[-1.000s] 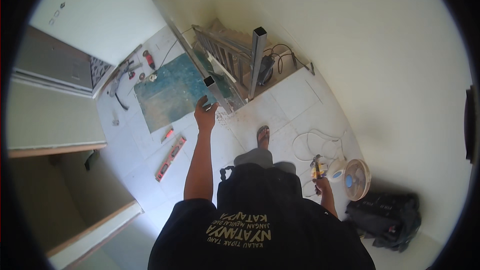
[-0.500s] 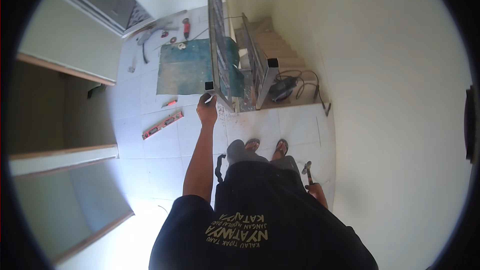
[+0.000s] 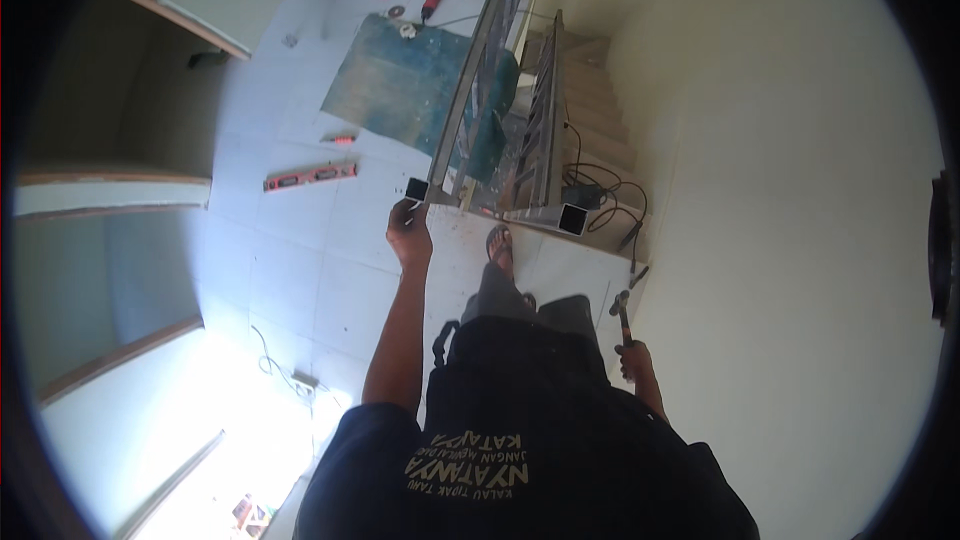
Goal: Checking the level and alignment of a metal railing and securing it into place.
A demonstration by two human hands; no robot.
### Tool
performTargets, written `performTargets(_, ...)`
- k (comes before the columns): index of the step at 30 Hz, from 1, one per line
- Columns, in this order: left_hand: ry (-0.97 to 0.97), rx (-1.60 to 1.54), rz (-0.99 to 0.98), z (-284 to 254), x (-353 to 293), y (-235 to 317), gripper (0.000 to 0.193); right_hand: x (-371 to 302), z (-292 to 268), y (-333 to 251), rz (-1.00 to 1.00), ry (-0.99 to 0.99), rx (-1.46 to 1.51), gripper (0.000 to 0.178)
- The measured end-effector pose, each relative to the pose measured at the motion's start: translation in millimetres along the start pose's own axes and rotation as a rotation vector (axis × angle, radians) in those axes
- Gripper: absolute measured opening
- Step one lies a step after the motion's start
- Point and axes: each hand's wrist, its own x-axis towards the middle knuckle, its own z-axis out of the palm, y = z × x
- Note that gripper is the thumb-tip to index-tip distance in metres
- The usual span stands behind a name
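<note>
The left hand [image 3: 408, 238] reaches forward with bent fingers against the upper end of a hollow, square-section grey metal post [image 3: 440, 194], its dark mouth facing up; whether those fingers close around the metal or merely press on it, I cannot tell. That post ends a long grey metal railing [image 3: 478, 60], which runs away from the person beside a stairwell with beige steps [image 3: 592, 95]. A second grey metal railing [image 3: 548, 130] stands to its right, with another hollow square post end [image 3: 573, 219] near the person and a gap between the two. The right hand [image 3: 634, 358], held low at the person's right, is clamped on the dark handle of a metal-headed hammer [image 3: 624, 316], the head pointing forward and well apart from both posts. Left of the railings, a worn blue-green sheet [image 3: 385, 80] lies on white floor tiles [image 3: 285, 260], with a red-handled cutter knife [image 3: 340, 140] and an orange-red spirit level [image 3: 310, 177] nearer the person, and a red-bodied power tool [image 3: 433, 0] beyond the sheet
</note>
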Motion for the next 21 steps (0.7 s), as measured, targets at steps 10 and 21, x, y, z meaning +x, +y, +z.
performTargets(10, 0.131, -0.023, -0.285, 15.9, -34.9, -10.4, 0.030, 60.3, -101.7, -118.2, -0.138, -0.125, -0.342, 0.022)
performTargets(21, 0.197, 0.295, -0.948, 20.2, -294.2, -58.8, 0.044, 167.4, -169.0, -234.3, -0.297, -0.289, -0.791, 0.023)
